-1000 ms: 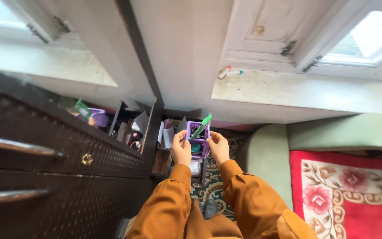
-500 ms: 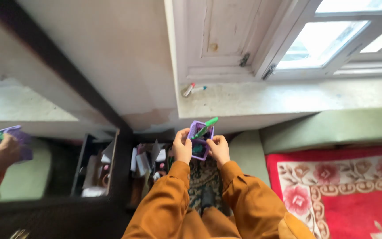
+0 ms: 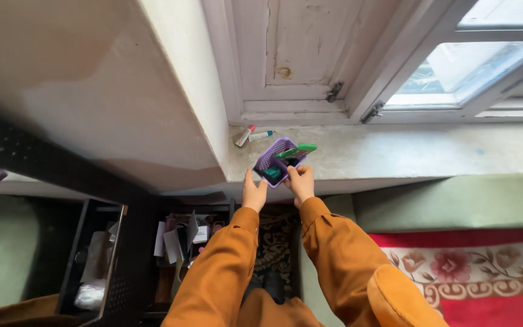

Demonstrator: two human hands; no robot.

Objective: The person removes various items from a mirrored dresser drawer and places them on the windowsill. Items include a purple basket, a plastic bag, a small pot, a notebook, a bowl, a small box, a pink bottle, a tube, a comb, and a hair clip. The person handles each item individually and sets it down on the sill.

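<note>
Both my hands hold a small purple plastic basket (image 3: 275, 158) up at the front edge of a pale stone window sill (image 3: 407, 151). My left hand (image 3: 253, 192) grips its near left side and my right hand (image 3: 301, 180) grips its near right side. A green flat item (image 3: 296, 149) sticks out of the basket's top, and something teal lies inside. Two small tubes (image 3: 251, 135), one with a red cap, lie on the sill just left of the basket.
A dark open drawer (image 3: 183, 239) full of papers and small items sits below my arms beside a mirror (image 3: 43, 254). A white-framed window (image 3: 455, 66) rises behind the sill. A green cushion (image 3: 455, 203) and a red flowered rug (image 3: 479, 266) lie to the right.
My hands have carried the purple basket up and away from the drawer to the sill's edge, tilting it. The view has swung toward the window.
</note>
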